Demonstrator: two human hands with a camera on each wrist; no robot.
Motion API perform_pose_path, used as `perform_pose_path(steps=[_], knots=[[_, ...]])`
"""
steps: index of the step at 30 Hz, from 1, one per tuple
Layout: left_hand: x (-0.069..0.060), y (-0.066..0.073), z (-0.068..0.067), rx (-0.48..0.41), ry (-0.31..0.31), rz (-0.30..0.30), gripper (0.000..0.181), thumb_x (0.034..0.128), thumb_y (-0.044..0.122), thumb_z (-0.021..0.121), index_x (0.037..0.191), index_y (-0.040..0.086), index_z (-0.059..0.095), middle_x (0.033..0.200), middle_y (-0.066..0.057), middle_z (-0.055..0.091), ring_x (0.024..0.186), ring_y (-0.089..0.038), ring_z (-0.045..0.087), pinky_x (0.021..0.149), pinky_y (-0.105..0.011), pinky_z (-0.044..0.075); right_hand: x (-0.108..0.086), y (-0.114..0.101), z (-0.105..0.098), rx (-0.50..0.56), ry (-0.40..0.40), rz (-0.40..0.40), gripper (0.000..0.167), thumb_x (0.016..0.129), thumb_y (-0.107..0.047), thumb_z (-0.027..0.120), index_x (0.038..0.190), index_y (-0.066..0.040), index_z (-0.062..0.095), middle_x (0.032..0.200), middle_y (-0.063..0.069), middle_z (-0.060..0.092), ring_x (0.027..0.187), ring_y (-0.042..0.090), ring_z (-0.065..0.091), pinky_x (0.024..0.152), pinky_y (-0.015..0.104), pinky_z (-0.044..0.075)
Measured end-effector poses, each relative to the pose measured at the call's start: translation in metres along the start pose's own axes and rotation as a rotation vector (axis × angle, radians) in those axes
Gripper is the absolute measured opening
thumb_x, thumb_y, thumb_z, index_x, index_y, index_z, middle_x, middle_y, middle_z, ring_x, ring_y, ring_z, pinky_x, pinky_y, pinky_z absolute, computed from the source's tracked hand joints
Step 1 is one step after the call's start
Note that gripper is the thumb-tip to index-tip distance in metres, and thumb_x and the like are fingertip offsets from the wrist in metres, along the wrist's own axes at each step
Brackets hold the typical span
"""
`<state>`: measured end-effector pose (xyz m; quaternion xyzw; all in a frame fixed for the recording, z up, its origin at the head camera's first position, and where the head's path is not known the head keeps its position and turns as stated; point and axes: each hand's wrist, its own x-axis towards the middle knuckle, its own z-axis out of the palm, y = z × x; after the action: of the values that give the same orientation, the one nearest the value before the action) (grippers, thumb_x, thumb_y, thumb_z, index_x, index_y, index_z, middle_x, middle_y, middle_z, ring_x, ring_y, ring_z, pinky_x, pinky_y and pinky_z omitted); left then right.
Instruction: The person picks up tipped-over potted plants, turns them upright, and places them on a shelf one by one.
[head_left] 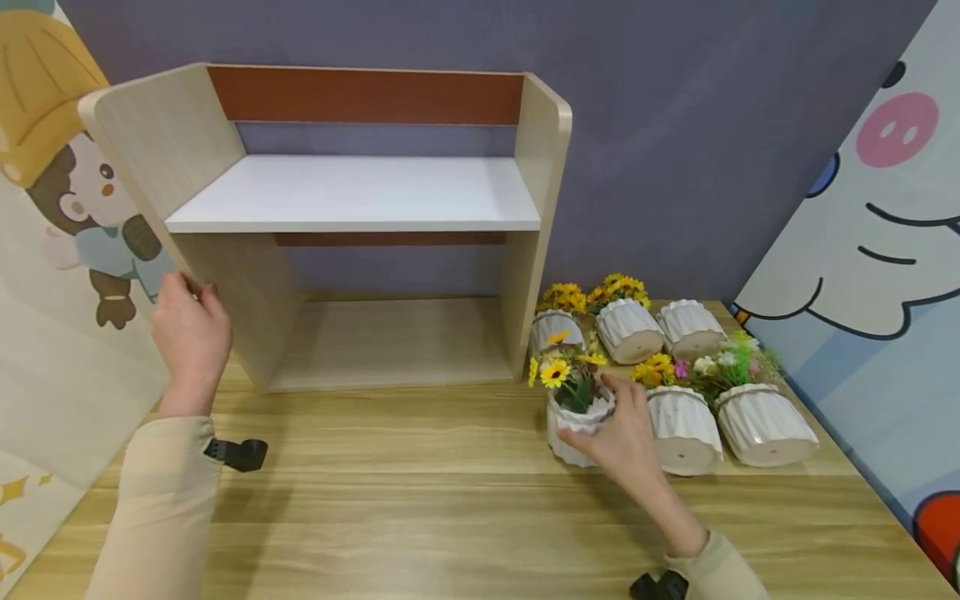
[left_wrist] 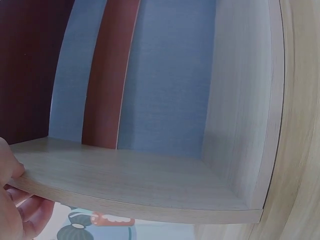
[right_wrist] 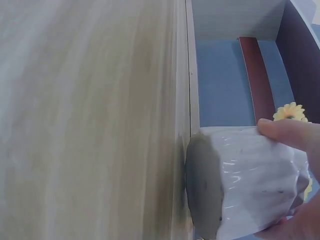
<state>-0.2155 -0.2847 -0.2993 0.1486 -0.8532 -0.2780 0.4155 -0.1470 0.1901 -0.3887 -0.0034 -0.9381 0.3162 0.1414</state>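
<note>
A small wooden desktop shelf [head_left: 360, 190] with a white middle board stands against the wall, and no objects sit on its two levels. My left hand [head_left: 191, 333] grips the front edge of its left side panel [left_wrist: 125, 204], fingers curled round the outside. Near the shelf's lower right corner, my right hand [head_left: 628, 429] holds a white ribbed flowerpot [head_left: 564, 427] between thumb and fingers. Yellow daisy-like flowers [head_left: 556, 372] and green leaves rise from this pot. Its grey base [right_wrist: 204, 187] shows in the right wrist view, slightly off the tabletop.
Several more white pots lie tipped on the right of the wooden table [head_left: 390, 517], among them one with mixed flowers [head_left: 765, 425] and one with orange-yellow flowers [head_left: 682, 429]. A grey-blue wall [head_left: 660, 150] is behind. Cartoon-painted walls flank the table.
</note>
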Motion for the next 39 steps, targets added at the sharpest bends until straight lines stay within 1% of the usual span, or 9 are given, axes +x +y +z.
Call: perform_pose_path(steps=[9,19,22,26,29,31,36,39], knots=[[-0.001,0.000,-0.001,0.003,-0.012,-0.004,0.035,0.0949,0.021,0.039,0.109,-0.009,0.047,0.099,-0.028,0.051,0.090,-0.046,0.048,0.077,-0.055,0.035,0.001,-0.004,0.002,0.000,-0.013,0.033,0.100,0.053,-0.037,0.085,0.132,0.001,0.037,0.129,0.022,0.035,0.110,0.040,0.043,0.089,0.052,0.040],[-0.001,0.001,0.001,0.001,0.002,-0.002,0.033,0.0945,0.020,0.040,0.107,-0.009,0.047,0.098,-0.028,0.051,0.089,-0.046,0.048,0.076,-0.055,0.035,-0.001,0.001,0.002,0.013,-0.030,0.014,0.096,0.053,-0.030,0.086,0.128,0.005,0.038,0.126,0.024,0.033,0.111,0.041,0.041,0.095,0.052,0.036],[-0.001,0.001,0.001,0.002,0.004,-0.001,0.033,0.0944,0.019,0.039,0.107,-0.009,0.047,0.098,-0.028,0.051,0.089,-0.046,0.048,0.077,-0.055,0.035,-0.003,0.002,0.001,0.007,-0.052,0.020,0.094,0.055,-0.031,0.086,0.127,0.008,0.039,0.127,0.024,0.031,0.112,0.041,0.039,0.096,0.052,0.035],[-0.001,0.000,0.001,0.003,0.013,0.004,0.033,0.0943,0.019,0.040,0.108,-0.009,0.047,0.098,-0.029,0.052,0.090,-0.046,0.048,0.077,-0.056,0.035,-0.005,0.004,0.000,0.000,-0.069,0.008,0.094,0.057,-0.031,0.085,0.127,0.010,0.038,0.128,0.025,0.027,0.113,0.043,0.038,0.095,0.053,0.036],[-0.001,0.000,0.001,0.001,0.016,0.004,0.033,0.0942,0.019,0.040,0.109,-0.009,0.047,0.099,-0.029,0.052,0.089,-0.047,0.049,0.077,-0.056,0.035,-0.004,0.006,0.000,0.005,-0.077,-0.006,0.095,0.057,-0.032,0.085,0.128,0.010,0.036,0.129,0.026,0.027,0.113,0.044,0.037,0.095,0.054,0.036],[-0.001,0.000,0.000,0.001,0.009,-0.003,0.033,0.0943,0.019,0.040,0.109,-0.009,0.047,0.099,-0.029,0.052,0.090,-0.047,0.049,0.077,-0.056,0.035,-0.003,0.007,0.000,0.010,-0.093,-0.010,0.096,0.058,-0.035,0.084,0.128,0.010,0.036,0.129,0.028,0.029,0.114,0.045,0.038,0.095,0.055,0.035],[-0.002,0.001,-0.001,0.001,-0.008,-0.013,0.034,0.0945,0.020,0.039,0.111,-0.008,0.047,0.102,-0.029,0.052,0.092,-0.047,0.049,0.080,-0.055,0.036,-0.002,0.011,-0.001,0.092,-0.140,-0.009,0.095,0.061,-0.039,0.082,0.130,0.006,0.035,0.128,0.028,0.042,0.116,0.043,0.042,0.096,0.054,0.035],[-0.002,0.001,-0.001,-0.003,-0.010,-0.015,0.034,0.0947,0.020,0.038,0.112,-0.008,0.047,0.103,-0.029,0.052,0.092,-0.046,0.050,0.080,-0.055,0.037,-0.001,0.012,-0.002,0.128,-0.156,0.000,0.094,0.063,-0.040,0.080,0.131,0.004,0.034,0.129,0.028,0.044,0.116,0.043,0.043,0.096,0.053,0.036]])
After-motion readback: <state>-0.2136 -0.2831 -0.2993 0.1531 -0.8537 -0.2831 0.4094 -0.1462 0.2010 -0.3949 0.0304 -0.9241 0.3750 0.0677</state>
